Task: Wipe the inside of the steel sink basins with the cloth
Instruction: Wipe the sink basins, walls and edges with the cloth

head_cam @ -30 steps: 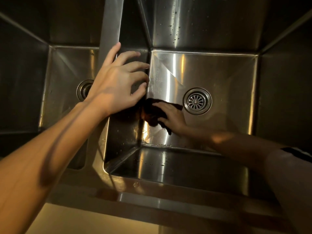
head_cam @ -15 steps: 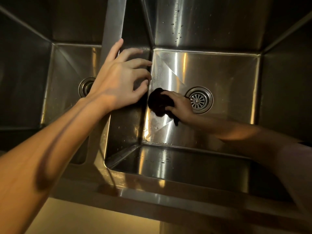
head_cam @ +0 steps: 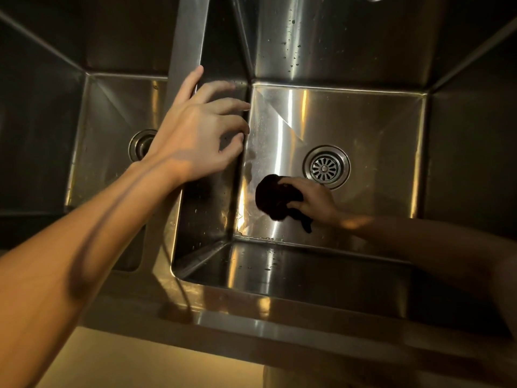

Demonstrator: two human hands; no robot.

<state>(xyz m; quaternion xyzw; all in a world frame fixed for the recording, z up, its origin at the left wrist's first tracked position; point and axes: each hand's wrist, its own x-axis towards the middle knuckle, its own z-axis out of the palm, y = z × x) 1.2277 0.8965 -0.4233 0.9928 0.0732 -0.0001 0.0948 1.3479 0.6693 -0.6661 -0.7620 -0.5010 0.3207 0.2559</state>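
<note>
Cloth (dark) in right basin, right hand gripping.

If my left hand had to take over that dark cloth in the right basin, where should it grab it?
Judging from its pose, grip the bunched left lobe of the dark cloth, coming from above and the divider side. The right hand grips its right part, so the rounded left bulge is the exposed bulk; the thin tail below looks too slight to hold well.

We see dim, warm yellow lighting with bright glints on steel. Below the front ledge sits a pale yellow floor. Surroundings are dark; no walls or windows we can make out.
</note>
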